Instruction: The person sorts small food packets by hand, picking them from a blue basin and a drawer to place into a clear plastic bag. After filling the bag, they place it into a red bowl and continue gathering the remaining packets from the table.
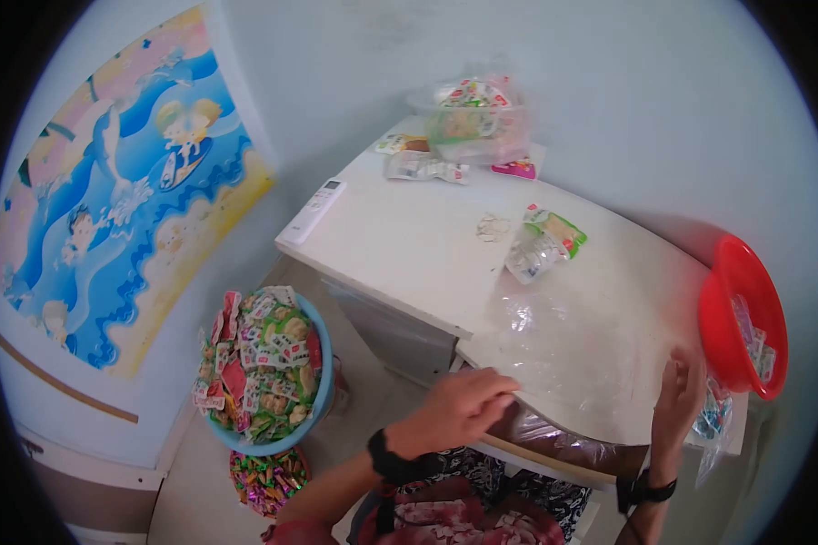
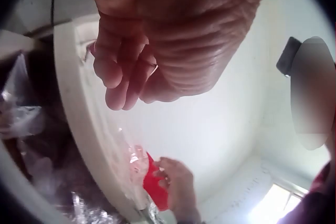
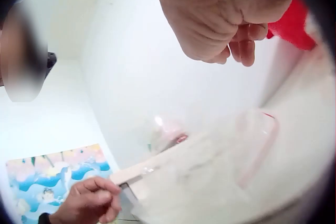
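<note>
A sheet of clear plastic film [image 1: 554, 341] lies flat on the white table [image 1: 391, 245], near its front edge. Left of the film, above the open drawer, is my left hand [image 1: 463, 407]; its fingers hang loosely bent in the left wrist view [image 2: 173, 40], and nothing shows in them. My right hand [image 1: 680, 395] is raised at the film's right side, fingers slightly bent and holding nothing visible. Behind the film lie a silver packet [image 1: 533, 256] and a green packet [image 1: 565, 232], close together.
A red basin [image 1: 732, 313] holding small packets stands at the table's right edge. Farther back are a filled clear bag [image 1: 477, 127] and a white remote [image 1: 314, 211]. A blue basin [image 1: 325, 363] of snack packets sits lower left. The drawer [image 1: 554, 463] contains clear plastic.
</note>
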The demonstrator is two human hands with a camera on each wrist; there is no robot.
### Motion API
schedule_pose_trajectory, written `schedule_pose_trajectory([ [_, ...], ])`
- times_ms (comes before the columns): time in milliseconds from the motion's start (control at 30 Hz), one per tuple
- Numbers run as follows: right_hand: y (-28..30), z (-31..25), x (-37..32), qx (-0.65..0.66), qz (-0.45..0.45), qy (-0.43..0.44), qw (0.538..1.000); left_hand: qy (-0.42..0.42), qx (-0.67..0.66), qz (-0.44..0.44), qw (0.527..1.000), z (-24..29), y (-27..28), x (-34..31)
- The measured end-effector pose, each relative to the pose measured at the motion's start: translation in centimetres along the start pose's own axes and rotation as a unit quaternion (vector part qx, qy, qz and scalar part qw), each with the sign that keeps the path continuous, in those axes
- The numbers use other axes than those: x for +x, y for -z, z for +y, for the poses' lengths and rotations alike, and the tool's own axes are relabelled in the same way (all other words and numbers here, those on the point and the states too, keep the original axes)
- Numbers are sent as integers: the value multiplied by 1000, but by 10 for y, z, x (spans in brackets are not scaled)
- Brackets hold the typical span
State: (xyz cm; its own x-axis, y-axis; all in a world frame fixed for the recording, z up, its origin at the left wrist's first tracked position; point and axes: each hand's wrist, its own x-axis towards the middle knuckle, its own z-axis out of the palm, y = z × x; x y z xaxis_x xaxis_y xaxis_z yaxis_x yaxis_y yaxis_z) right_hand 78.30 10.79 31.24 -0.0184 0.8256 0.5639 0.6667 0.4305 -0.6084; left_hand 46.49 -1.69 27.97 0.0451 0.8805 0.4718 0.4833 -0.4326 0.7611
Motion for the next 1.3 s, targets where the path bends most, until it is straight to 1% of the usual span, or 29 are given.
schedule_pose_trajectory([
  [33,-2,-17,18,27,-10,26,999,10,-2,-9,1000,0,5,-5],
  [100,-13,-48,57,23,-97,105,989,27,-11,-27,999,5,8,-8],
  [133,-18,-73,77,-9,-149,188,971,7,-11,-29,999,8,6,-5],
  [167,-28,-88,93,-21,-228,173,958,-14,-9,-30,999,12,5,-3],
  [200,-40,-99,106,-27,-285,177,942,-33,-8,-31,999,15,3,-1],
  [233,-68,-79,122,-8,-313,226,922,-35,-14,-35,999,18,1,0],
  [300,-107,-67,137,-49,-285,339,895,-43,-20,-33,998,18,-3,1],
  [367,-133,-73,147,-126,-372,274,878,-40,-23,-33,998,12,-6,-5],
  [467,-176,-60,147,-86,-355,350,863,-10,-12,-70,997,9,2,-11],
  [567,-204,-50,146,-141,-336,402,840,-15,-8,-71,997,7,5,-15],
  [667,-219,-48,149,-130,-317,441,830,-14,-18,-70,997,9,4,-14],
  [700,-221,-48,153,-175,-339,436,815,-10,-21,-69,997,10,4,-13],
  [767,-209,-70,163,-261,-384,425,777,-18,-15,-64,998,11,2,-11],
  [867,-200,-61,168,-236,-362,437,789,-32,-6,-71,997,17,-1,-6],
  [967,-168,-63,173,-260,-374,385,803,-36,-23,-73,996,21,-8,1],
  [1067,-123,-63,176,-239,-287,388,842,-10,-41,-72,996,28,-14,7],
  [1100,-101,-66,174,-215,-267,376,861,1,-46,-68,997,30,-16,10],
  [1167,-58,-71,162,-163,-214,377,886,82,-146,4,986,32,-27,17],
  [1200,-37,-73,151,-137,-188,378,896,125,-195,40,972,33,-32,20],
  [1233,-16,-77,138,-137,-187,363,902,134,-195,44,971,40,-30,31],
  [1300,19,-81,105,-133,-189,332,914,117,-238,63,962,55,-34,53],
])
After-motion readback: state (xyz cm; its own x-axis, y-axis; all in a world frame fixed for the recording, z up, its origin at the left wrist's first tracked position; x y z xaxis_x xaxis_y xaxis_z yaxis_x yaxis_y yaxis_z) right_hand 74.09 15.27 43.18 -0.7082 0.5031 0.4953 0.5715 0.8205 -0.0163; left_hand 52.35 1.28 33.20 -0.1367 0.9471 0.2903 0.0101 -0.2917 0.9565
